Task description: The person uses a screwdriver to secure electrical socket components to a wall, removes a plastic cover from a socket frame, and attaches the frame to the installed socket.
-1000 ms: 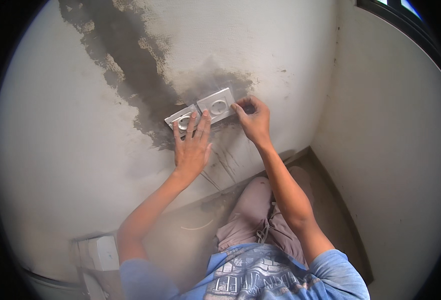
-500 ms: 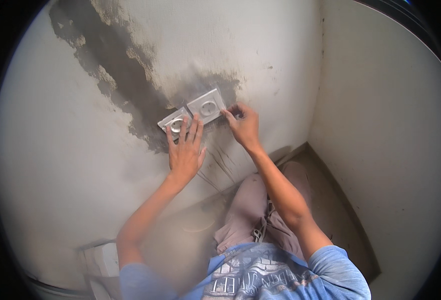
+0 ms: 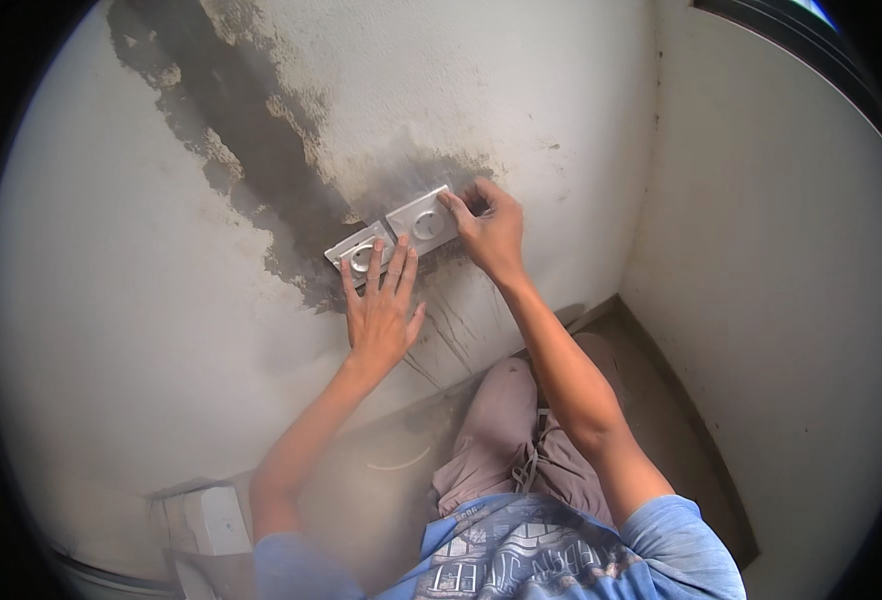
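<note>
Two white power sockets sit side by side on the wall in a slanting row, the right one higher, with a thin dark gap between them. My left hand [image 3: 381, 315] lies with fingers spread over the lower edge of the left socket [image 3: 362, 257], fingertips touching it. At the upper right corner of the right socket [image 3: 427, 224], my right hand [image 3: 492, 226] pinches the edge of its square frame between thumb and curled fingers. The far side of that edge is hidden behind the fingers.
Dark grey patched plaster [image 3: 251, 130] runs diagonally down the white wall [image 3: 481, 90] to the sockets. A side wall [image 3: 771, 230] meets it at a corner on the right. Low at left stands a white and grey box-like thing [image 3: 223, 520]. My bent knees are below the sockets.
My right hand has moved up along the right socket's edge, from its lower right side to the upper corner. My left hand stays spread on the left socket. The view has shifted slightly.
</note>
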`<action>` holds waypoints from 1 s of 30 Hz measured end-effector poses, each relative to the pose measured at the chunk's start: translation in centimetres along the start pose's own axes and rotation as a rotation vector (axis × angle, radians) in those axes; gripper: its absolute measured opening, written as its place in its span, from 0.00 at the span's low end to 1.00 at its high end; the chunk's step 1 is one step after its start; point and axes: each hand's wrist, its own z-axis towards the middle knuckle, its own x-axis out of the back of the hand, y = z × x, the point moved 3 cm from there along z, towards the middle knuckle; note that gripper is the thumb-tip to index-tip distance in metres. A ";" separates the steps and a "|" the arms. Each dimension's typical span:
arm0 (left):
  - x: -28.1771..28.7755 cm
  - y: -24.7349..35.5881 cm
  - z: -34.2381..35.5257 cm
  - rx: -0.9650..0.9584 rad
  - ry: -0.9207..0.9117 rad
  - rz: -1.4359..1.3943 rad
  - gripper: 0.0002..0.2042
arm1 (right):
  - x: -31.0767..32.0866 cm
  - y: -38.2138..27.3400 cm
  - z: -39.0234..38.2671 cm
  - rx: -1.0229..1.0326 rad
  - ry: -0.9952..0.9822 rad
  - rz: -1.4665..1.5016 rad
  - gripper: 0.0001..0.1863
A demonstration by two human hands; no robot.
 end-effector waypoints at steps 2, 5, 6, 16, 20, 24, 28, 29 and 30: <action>0.6 -0.2 0.6 0.003 0.027 -0.010 0.40 | -0.3 0.1 0.1 -0.012 -0.003 -0.002 0.15; 0.7 -0.3 0.3 0.036 0.096 -0.051 0.38 | -0.8 -0.7 -0.5 0.029 0.005 -0.045 0.17; 0.8 -0.6 0.4 0.051 0.129 -0.065 0.37 | -1.0 -1.5 -1.2 0.060 -0.011 -0.075 0.17; 3.7 -2.9 0.4 0.040 0.380 -0.178 0.25 | -0.5 -1.6 -0.2 0.092 0.073 -0.024 0.08; 7.4 -6.3 2.4 0.285 0.580 -0.603 0.19 | 0.6 -4.6 2.7 0.413 0.084 0.012 0.20; 9.0 -6.4 5.6 0.431 0.567 -0.976 0.15 | -0.7 -6.3 4.2 0.417 -0.066 -0.052 0.22; 8.3 -6.8 6.3 0.361 0.527 -0.931 0.11 | -0.4 -6.6 4.5 0.231 -0.246 0.038 0.21; 8.2 -6.2 5.9 0.273 0.525 -0.898 0.09 | 0.4 -6.2 4.6 0.189 -0.282 0.052 0.21; 8.2 -5.7 5.4 0.183 0.525 -0.860 0.08 | 1.3 -5.7 4.6 0.233 -0.311 0.016 0.20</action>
